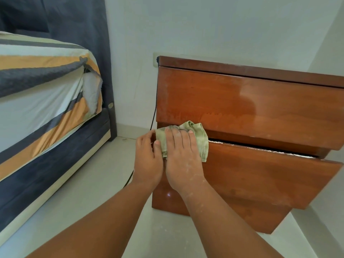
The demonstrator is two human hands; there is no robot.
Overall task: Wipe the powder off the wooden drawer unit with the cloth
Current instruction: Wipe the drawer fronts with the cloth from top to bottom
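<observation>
Two hands: right hand [183,161] flat, pressing cloth [197,132] on drawer unit [260,108]; left hand [147,157] grip at edge unclear.

Bright, sharp; glare on drawer front [260,101]; wide-angle warp.

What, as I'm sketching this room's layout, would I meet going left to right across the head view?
Striped bed → left hand → right hand, pressing the cloth → wooden drawer unit.
</observation>
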